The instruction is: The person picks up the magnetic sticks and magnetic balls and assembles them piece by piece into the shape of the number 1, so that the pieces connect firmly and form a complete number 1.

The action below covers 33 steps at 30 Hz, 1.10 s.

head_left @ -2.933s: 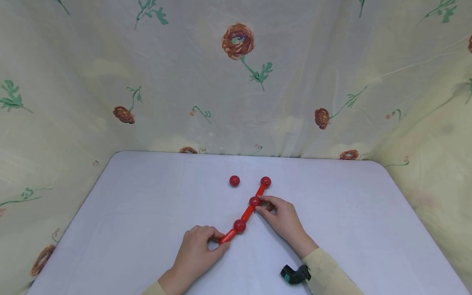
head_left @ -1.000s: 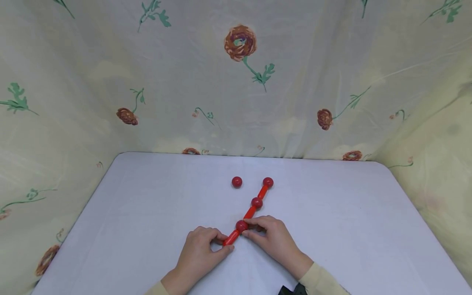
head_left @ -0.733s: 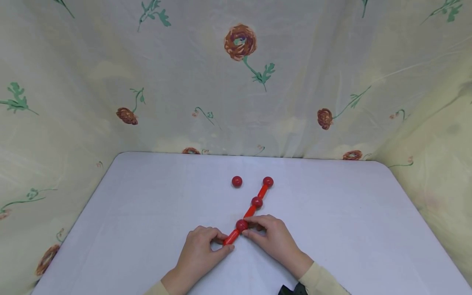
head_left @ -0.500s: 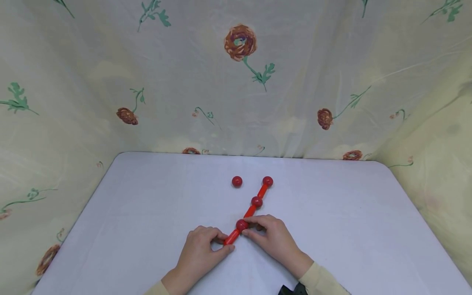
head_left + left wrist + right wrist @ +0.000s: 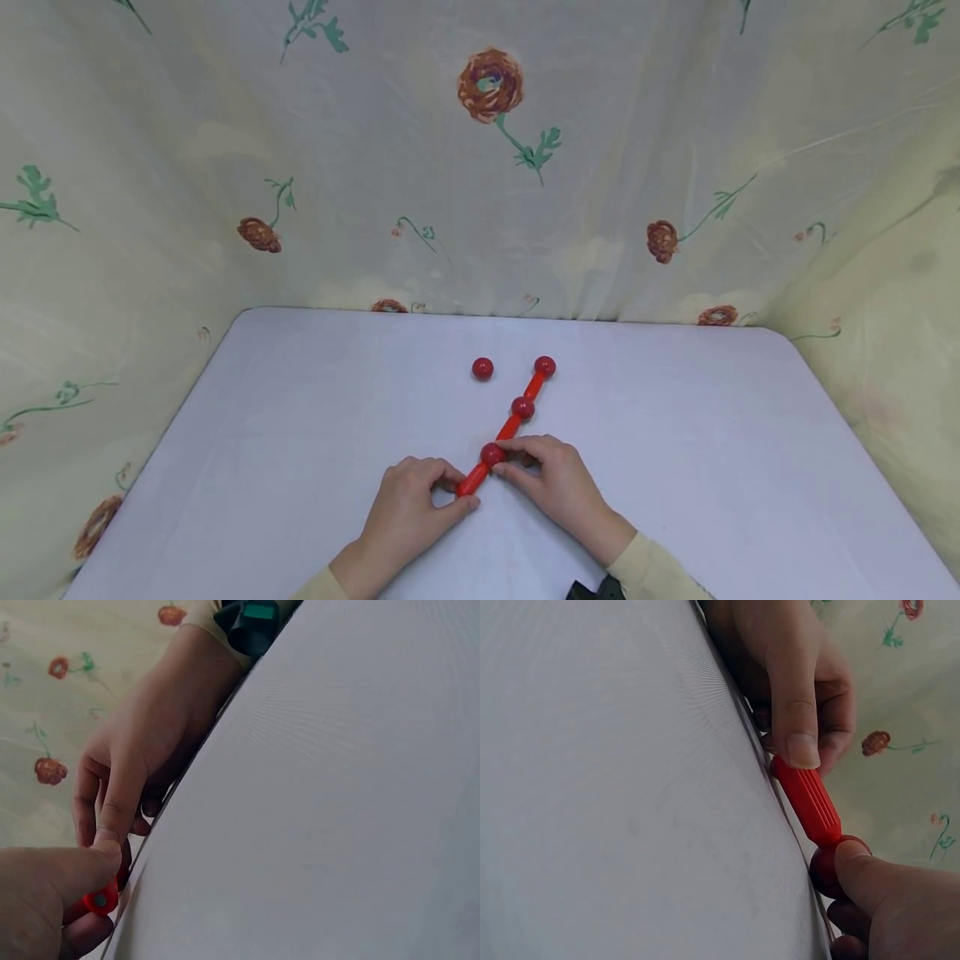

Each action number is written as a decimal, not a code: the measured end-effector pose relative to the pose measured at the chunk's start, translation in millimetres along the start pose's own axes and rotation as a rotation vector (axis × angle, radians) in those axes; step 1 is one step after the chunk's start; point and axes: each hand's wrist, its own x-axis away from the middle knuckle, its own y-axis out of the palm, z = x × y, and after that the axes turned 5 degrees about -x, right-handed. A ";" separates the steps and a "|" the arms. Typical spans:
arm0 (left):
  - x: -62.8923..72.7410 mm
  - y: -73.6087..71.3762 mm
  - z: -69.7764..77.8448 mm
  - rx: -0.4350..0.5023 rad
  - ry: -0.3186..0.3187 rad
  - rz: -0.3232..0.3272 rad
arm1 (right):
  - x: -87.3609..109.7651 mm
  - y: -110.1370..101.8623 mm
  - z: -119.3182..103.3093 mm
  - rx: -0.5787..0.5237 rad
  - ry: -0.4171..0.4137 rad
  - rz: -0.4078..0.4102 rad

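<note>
A line of red rods and red balls slants across the white table in the head view. My left hand pinches the nearest rod between thumb and fingers at its near end. In the right wrist view this rod is ribbed lengthwise. A small grey disc sits in its end in the left wrist view. My right hand pinches the ball at the rod's other end. Beyond it follow a second rod, the middle ball, a third rod and the far ball.
A separate red ball lies left of the line's far end. Flower-patterned cloth hangs behind and beside the white table. Part of a black wrist device shows beside my right sleeve.
Since the earliest frame, my right hand has moved from the middle ball to the near ball. Over the last second the line has barely shifted, slightly away from me. My left hand keeps its pinch.
</note>
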 end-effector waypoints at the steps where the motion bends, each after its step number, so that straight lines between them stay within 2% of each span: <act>1: -1.2 -1.0 -0.7 0.005 -0.003 -0.016 | -0.2 0.0 0.7 0.002 -0.006 0.005; 4: -8.2 -5.9 -4.6 0.032 -0.040 -0.063 | -1.4 -0.1 2.5 0.008 -0.017 0.015; 7: -23.1 -12.9 -11.0 0.044 -0.105 -0.081 | -3.4 -0.3 4.0 0.012 -0.011 0.016; 11: -52.7 -21.2 -21.0 0.027 -0.187 -0.097 | -5.7 -1.1 5.0 0.013 0.015 0.013; 15: -84.6 -21.9 -31.2 0.019 -0.225 -0.122 | -6.7 -1.6 6.6 0.014 0.031 0.014; 21: -126.4 -16.8 -34.6 0.005 -0.208 -0.176 | -7.0 -1.4 7.6 0.023 0.037 0.015; 25: -148.3 -12.1 -32.8 -0.029 -0.146 -0.234 | -6.9 -1.3 6.7 0.022 0.049 0.018; 29: -161.9 -6.3 -31.4 -0.086 -0.112 -0.282 | -7.0 -0.7 6.6 0.016 0.046 0.021; 33: -169.5 -1.9 -28.3 -0.128 -0.091 -0.305 | -7.0 -0.8 6.3 0.010 0.027 0.025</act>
